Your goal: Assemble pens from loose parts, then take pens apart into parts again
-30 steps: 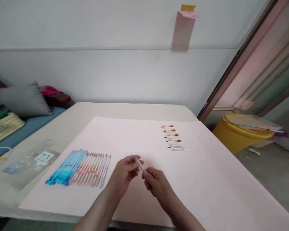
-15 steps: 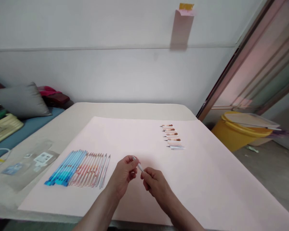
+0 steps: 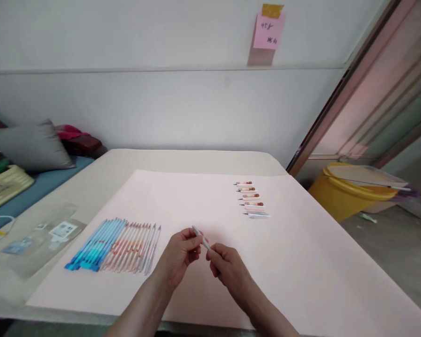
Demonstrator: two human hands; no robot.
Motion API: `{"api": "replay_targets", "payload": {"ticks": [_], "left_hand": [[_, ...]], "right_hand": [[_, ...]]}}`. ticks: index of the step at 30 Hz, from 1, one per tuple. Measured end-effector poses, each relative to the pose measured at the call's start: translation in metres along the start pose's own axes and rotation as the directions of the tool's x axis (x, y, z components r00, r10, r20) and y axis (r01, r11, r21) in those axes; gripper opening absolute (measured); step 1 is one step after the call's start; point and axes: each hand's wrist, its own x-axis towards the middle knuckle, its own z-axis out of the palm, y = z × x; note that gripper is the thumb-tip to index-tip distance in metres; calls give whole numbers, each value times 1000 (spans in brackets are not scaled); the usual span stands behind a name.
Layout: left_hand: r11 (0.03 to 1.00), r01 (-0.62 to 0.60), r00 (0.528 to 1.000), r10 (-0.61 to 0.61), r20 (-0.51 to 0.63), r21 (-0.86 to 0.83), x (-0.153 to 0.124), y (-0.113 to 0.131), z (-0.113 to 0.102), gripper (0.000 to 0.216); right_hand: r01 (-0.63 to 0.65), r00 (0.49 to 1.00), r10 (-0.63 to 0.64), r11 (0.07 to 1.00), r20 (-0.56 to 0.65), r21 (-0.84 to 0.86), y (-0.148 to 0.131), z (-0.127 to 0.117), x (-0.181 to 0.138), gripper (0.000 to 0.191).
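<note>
A slim whitish pen (image 3: 202, 238) is held between my two hands over the middle of the pink sheet. My left hand (image 3: 184, 250) pinches its upper end between thumb and fingers. The lower end sits in the closed fingers of my right hand (image 3: 226, 264). To the left lie several pens with clear and patterned barrels (image 3: 133, 248) in a row, beside several blue pens (image 3: 96, 243). Towards the back right, disassembled pen parts (image 3: 251, 204) lie in small rows, some with brown decorated ends and dark thin tips.
The pink sheet (image 3: 301, 262) covers much of the table. At its left lies a clear plastic bag (image 3: 45, 248) with labels. A yellow bin (image 3: 347, 196) stands on the floor to the right. A pink note (image 3: 266, 32) hangs on the wall.
Both hands still hold the pen in nearly the same place; a bit more of it shows between them. The pink note on the wall has swung down, showing its writing.
</note>
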Motion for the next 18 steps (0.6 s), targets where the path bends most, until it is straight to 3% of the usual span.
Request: {"api": "replay_targets", "payload": {"ticks": [3, 6, 9, 18], "left_hand": [[1000, -15, 999, 16, -36, 19, 0, 0, 0, 22], [999, 39, 999, -39, 5, 8, 0, 0, 0, 30], [1000, 11, 1000, -11, 17, 17, 0, -2, 0, 21], [992, -106, 973, 90, -213, -64, 6, 3, -9, 22]], "right_hand": [[7, 1000, -7, 1000, -1, -19, 0, 1, 0, 20], [21, 1000, -22, 1000, -19, -22, 2, 1, 0, 20], [26, 1000, -27, 999, -14, -29, 3, 0, 0, 20], [14, 1000, -14, 999, 11, -47, 4, 3, 0, 19]]}}
